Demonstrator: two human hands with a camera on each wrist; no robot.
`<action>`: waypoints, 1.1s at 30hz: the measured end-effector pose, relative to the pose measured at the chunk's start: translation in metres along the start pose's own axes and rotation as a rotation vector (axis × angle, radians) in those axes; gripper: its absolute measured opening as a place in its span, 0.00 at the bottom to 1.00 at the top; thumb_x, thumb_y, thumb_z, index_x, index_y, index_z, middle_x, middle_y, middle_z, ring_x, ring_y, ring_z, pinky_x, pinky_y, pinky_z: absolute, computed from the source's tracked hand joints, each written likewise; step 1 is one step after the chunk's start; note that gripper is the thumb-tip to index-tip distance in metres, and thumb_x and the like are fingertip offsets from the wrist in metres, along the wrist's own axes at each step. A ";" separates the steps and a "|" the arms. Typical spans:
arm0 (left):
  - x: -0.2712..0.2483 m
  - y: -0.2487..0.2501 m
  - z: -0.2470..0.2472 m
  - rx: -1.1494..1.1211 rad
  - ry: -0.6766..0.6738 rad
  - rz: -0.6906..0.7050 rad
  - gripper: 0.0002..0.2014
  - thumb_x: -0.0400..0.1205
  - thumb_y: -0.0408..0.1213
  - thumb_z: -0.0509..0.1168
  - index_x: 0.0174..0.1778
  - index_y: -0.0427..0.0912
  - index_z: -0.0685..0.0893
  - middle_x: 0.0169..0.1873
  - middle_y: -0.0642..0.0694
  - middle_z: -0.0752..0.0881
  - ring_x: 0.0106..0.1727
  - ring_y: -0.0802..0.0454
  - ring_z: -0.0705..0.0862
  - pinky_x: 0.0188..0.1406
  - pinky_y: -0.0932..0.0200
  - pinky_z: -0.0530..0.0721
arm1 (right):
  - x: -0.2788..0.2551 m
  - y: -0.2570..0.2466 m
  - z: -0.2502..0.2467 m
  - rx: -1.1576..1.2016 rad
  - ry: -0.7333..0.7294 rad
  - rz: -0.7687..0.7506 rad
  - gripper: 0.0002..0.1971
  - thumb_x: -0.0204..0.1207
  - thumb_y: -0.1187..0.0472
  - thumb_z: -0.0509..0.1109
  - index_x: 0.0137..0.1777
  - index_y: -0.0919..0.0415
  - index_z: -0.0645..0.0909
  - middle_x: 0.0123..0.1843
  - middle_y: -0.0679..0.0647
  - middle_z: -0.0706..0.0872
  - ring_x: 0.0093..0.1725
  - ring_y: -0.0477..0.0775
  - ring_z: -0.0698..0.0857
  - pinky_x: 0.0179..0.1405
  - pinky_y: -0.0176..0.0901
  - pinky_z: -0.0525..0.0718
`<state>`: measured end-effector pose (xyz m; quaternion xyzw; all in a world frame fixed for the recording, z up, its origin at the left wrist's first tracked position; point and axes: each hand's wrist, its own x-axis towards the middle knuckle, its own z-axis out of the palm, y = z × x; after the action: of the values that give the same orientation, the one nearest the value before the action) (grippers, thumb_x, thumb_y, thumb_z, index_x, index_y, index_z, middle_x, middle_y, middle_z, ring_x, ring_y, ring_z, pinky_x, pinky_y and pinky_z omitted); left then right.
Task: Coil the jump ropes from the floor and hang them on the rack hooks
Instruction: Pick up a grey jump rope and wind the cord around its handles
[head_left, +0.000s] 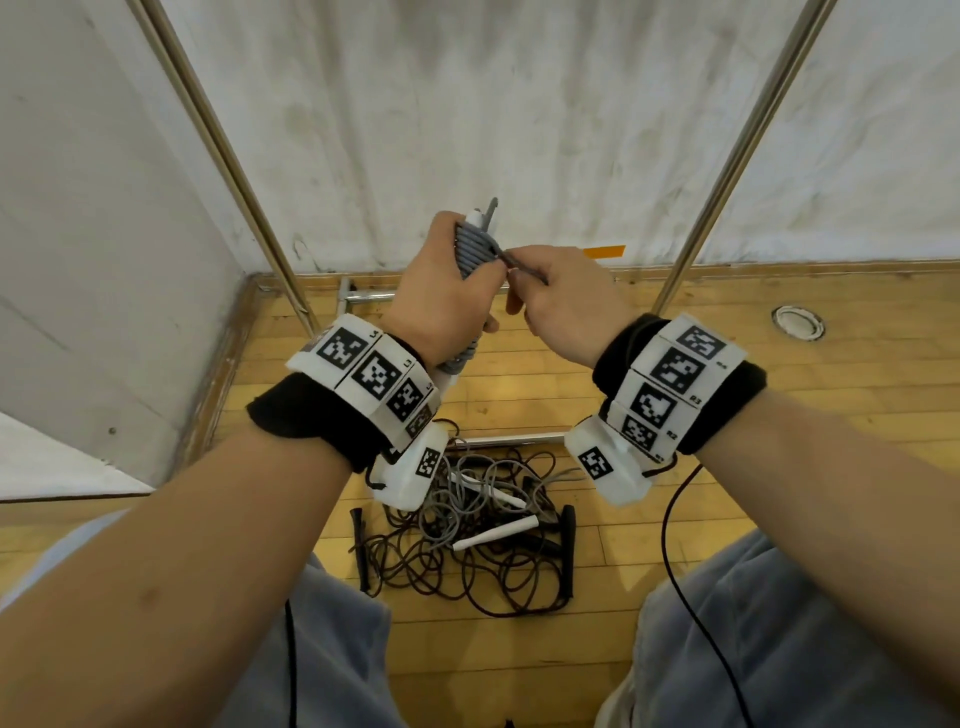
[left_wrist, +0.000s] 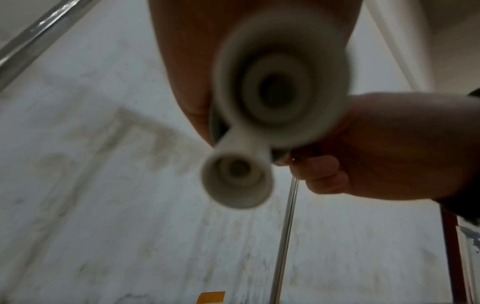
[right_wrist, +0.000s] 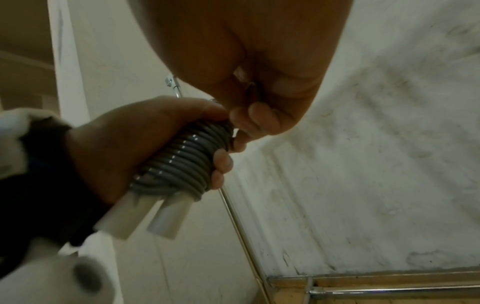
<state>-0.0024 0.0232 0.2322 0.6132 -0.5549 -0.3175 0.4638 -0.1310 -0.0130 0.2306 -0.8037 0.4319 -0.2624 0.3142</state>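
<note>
Grey coiled rope (head_left: 475, 249) gripped by left hand (head_left: 441, 291); right hand (head_left: 563, 301) pinches its end.

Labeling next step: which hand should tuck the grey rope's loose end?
Right. The right hand already pinches the loose end beside the coil. The left hand grips the coil and both handles, so it probably can't let go.

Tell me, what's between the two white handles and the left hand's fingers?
Grey rope coiled around both white handles; the left hand grips over it, seen in the right wrist view.
</note>
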 end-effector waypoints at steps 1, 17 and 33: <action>0.001 0.000 0.000 0.010 0.005 -0.008 0.10 0.83 0.35 0.62 0.57 0.41 0.68 0.39 0.44 0.81 0.25 0.51 0.84 0.20 0.64 0.81 | -0.001 -0.001 0.003 0.000 -0.024 -0.001 0.11 0.84 0.66 0.54 0.45 0.60 0.77 0.38 0.54 0.81 0.28 0.45 0.74 0.25 0.29 0.69; -0.003 -0.009 0.005 0.343 0.105 0.149 0.11 0.84 0.44 0.61 0.53 0.47 0.65 0.32 0.58 0.76 0.29 0.62 0.77 0.21 0.75 0.71 | -0.005 -0.005 -0.003 -0.192 0.093 -0.045 0.15 0.82 0.62 0.60 0.40 0.68 0.85 0.38 0.59 0.88 0.36 0.56 0.81 0.39 0.45 0.76; -0.007 0.004 0.004 -0.177 -0.066 -0.013 0.10 0.86 0.35 0.59 0.57 0.41 0.64 0.44 0.46 0.82 0.37 0.49 0.84 0.44 0.42 0.88 | -0.008 -0.003 -0.009 0.006 0.104 0.042 0.14 0.82 0.68 0.56 0.57 0.62 0.84 0.39 0.49 0.83 0.33 0.43 0.77 0.36 0.38 0.75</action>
<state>-0.0092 0.0296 0.2339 0.5626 -0.5355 -0.3884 0.4959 -0.1398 -0.0069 0.2379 -0.7787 0.4636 -0.2986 0.2991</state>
